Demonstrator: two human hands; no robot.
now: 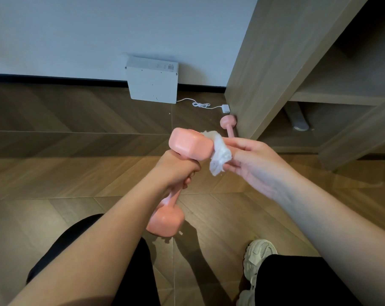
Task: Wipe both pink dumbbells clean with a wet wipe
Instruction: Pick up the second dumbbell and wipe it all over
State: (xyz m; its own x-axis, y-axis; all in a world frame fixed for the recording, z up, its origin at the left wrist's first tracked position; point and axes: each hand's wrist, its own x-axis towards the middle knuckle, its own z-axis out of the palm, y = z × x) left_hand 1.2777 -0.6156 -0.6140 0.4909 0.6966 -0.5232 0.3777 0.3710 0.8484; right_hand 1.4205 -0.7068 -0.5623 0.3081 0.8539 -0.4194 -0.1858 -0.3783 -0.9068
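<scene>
My left hand (pixel 178 171) grips the handle of a pink dumbbell (pixel 190 143), held upright above the floor, its lower head (pixel 166 221) near my knee. My right hand (pixel 251 164) pinches a crumpled white wet wipe (pixel 219 153) and presses it against the right side of the dumbbell's upper head. A second pink dumbbell (pixel 228 124) lies on the wooden floor beyond, against the foot of the wooden cabinet; my right hand hides its near end.
A wooden cabinet (pixel 275 62) with open shelves stands at the right. A white flat box (pixel 153 81) leans on the wall, with a white cable and adapter (pixel 225 108) on the floor. My black-trousered legs and a white shoe (pixel 256 255) are at the bottom.
</scene>
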